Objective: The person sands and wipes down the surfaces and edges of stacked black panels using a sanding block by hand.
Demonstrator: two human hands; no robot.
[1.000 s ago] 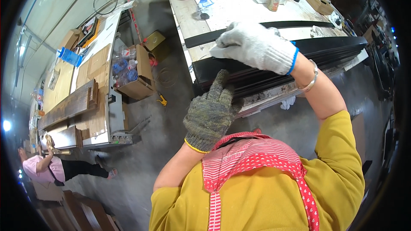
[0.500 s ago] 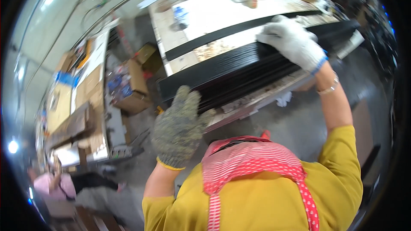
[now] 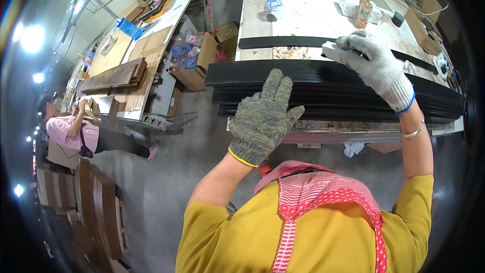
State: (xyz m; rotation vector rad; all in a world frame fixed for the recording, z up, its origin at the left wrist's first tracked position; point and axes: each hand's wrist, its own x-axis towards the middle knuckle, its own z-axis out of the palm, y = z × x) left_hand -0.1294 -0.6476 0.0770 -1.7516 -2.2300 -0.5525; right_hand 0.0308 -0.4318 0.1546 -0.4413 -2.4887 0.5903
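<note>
Black boards lie in 1 stack along the near edge of a pale table. Above them the right hand, in a white glove, pinches a small white piece; the left hand, in a grey-green glove, is unclenched, fingers outstretched over the stack's near side. Just beyond lies 1 separate black strip; farther off stands 1 amber bottle.

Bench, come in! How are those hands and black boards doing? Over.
Left hand open over stacked boards, contact unclear. Right hand gripping white pad near boards' far edge. Strip, bottle beyond; neither seems in the way.
</note>
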